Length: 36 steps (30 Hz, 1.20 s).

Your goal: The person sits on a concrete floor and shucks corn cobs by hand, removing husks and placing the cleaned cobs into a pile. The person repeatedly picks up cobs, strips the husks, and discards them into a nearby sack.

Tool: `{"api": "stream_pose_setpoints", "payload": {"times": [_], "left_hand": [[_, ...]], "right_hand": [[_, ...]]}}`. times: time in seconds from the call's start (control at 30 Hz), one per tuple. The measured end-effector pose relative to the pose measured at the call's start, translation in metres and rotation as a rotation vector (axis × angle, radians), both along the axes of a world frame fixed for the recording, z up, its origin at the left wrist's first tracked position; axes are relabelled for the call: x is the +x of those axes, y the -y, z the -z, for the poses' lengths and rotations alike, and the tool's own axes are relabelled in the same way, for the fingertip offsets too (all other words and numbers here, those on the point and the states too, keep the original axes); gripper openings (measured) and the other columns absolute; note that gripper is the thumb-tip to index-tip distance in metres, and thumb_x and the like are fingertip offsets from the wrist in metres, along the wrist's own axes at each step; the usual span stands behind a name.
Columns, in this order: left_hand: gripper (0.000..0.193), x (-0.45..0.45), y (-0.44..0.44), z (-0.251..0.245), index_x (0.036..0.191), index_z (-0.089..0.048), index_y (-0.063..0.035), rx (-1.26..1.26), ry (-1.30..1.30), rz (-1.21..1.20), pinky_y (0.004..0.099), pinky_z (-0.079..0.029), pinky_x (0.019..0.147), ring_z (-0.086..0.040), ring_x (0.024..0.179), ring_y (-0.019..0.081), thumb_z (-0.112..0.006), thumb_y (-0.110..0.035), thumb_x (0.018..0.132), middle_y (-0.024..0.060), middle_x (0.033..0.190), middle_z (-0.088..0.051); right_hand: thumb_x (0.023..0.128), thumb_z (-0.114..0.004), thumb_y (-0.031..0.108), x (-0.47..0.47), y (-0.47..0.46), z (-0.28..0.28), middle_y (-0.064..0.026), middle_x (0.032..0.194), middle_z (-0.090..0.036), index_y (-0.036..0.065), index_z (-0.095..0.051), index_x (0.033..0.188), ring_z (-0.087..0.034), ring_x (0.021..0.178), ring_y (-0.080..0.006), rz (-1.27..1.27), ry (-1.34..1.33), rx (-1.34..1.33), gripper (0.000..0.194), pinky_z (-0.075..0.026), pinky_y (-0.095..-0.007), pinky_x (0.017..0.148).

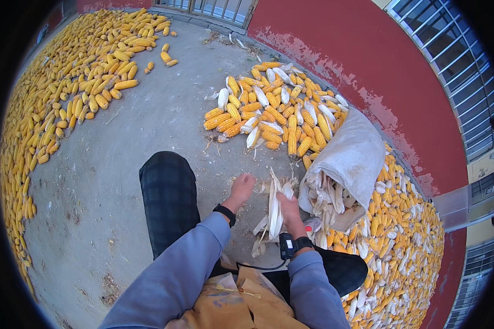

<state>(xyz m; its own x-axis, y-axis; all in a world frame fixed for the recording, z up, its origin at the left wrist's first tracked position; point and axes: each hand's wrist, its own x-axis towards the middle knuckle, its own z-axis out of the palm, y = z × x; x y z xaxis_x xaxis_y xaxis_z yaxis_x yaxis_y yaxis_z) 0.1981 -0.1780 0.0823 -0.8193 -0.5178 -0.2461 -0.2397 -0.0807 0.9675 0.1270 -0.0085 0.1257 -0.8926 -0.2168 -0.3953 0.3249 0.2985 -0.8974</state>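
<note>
My right hand [288, 207] grips a bundle of pale dry corn husks [275, 211] in front of my knees. To its left, my left hand [242, 189] is held with curled fingers above the concrete floor; whether anything small is between them cannot be told. A white woven sack [350, 148] lies on its side right of my right hand, its mouth towards me and dry husks [327, 197] inside. Beyond my hands lies a heap of yellow corn cobs [276, 113], some with white husks attached. Loose husk pieces [258, 246] lie below the held bundle.
A large pile of husked cobs [86, 61] spreads along the left. Another pile, with husks mixed in, [395, 238] lies at the right beside the sack. A red wall [366, 45] with barred windows [448, 53] runs behind. My knees [168, 193] flank the work area on the concrete floor [107, 177].
</note>
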Motion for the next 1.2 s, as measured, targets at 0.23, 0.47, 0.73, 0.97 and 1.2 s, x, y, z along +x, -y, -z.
{"api": "stream_pose_setpoints", "payload": {"times": [0.23,0.47,0.73,0.97,1.2], "left_hand": [[0.038,-0.004,-0.02,0.003,0.108,-0.055,-0.0099,0.726,0.067,0.14,0.0308,-0.046,0.075,-0.057,0.084,0.0151,-0.041,-0.041,0.091,0.0049,0.096,-0.06],[0.047,-0.009,-0.03,0.013,0.117,-0.045,-0.0114,0.732,0.102,0.237,0.0316,-0.046,0.077,-0.058,0.083,0.0143,-0.038,-0.05,0.092,0.0048,0.099,-0.059],[0.084,-0.011,-0.029,0.0,0.14,-0.006,-0.0021,0.71,0.191,0.243,0.0253,-0.049,0.073,-0.056,0.092,0.0138,-0.066,-0.014,0.082,0.0115,0.111,-0.055],[0.057,-0.015,-0.038,0.041,0.126,-0.034,-0.0051,0.342,0.098,0.126,0.0302,-0.048,0.075,-0.057,0.094,0.0168,-0.063,-0.004,0.077,0.0119,0.108,-0.056],[0.049,-0.014,-0.033,0.05,0.121,-0.042,-0.0106,0.005,0.139,-0.026,0.0358,-0.047,0.08,-0.058,0.098,0.0265,-0.059,-0.002,0.075,0.0166,0.106,-0.058]], "right_hand": [[0.077,-0.064,0.02,0.008,0.007,0.001,-0.0067,0.079,-0.063,0.0,-0.06,0.1,-0.06,0.065,-0.0145,-0.204,0.247,-0.164,0.03,-0.049,-0.0286,0.056],[0.079,-0.06,0.016,-0.019,0.031,0.05,-0.0074,0.087,-0.063,0.0,-0.057,0.105,-0.061,0.077,-0.0154,0.0,0.075,-0.149,0.03,-0.049,-0.0299,0.065],[0.09,-0.052,0.016,-0.031,0.051,0.082,-0.0131,0.098,-0.063,-0.003,-0.053,0.113,-0.065,0.08,-0.0235,0.233,0.422,-0.584,0.029,-0.055,-0.037,0.067],[0.095,-0.04,0.023,-0.028,0.05,0.092,-0.0144,0.112,-0.055,-0.001,-0.043,0.123,-0.059,0.094,-0.0258,0.234,0.515,-0.345,0.037,-0.05,-0.0395,0.081],[0.088,-0.034,0.061,0.014,0.038,0.064,-0.0088,0.127,-0.045,0.008,-0.034,0.133,-0.049,0.109,-0.0258,0.155,0.705,-0.313,0.069,-0.041,-0.0443,0.089]]}}
